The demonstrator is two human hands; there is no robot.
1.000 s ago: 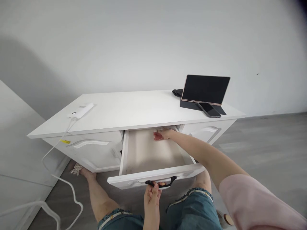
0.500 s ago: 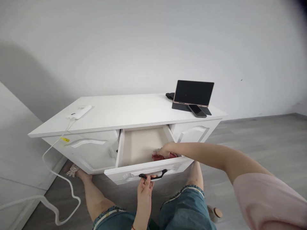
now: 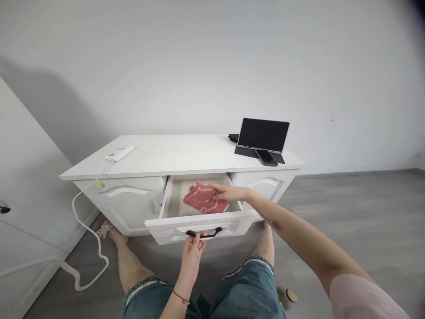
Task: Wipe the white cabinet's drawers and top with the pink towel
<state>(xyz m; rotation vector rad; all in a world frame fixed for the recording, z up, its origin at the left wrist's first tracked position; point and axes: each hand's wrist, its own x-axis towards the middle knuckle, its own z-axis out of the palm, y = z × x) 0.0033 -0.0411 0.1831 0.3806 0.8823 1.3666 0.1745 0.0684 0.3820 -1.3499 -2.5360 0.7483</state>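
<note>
Since a moment ago, our right hand (image 3: 229, 193) has lifted the red cloth (image 3: 205, 198) up out of the drawer (image 3: 199, 221). We pinch its edge with closed fingers, and it hangs just above the open drawer. Our left hand (image 3: 192, 249) hooks its curled fingers on the black handle (image 3: 203, 233) at the drawer's front.

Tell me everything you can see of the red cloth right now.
The red cloth is a soft, limp piece of fabric, reddish-pink with pale irregular streaks or patches. It looks loosely folded or bunched, not spread flat. The right hand pinches its right edge and holds it over the open drawer of the white cabinet, its lower edge near or below the drawer's front rim. Whether it touches the drawer floor cannot be told. The left hand is on the drawer's black handle, not the cloth.
</note>
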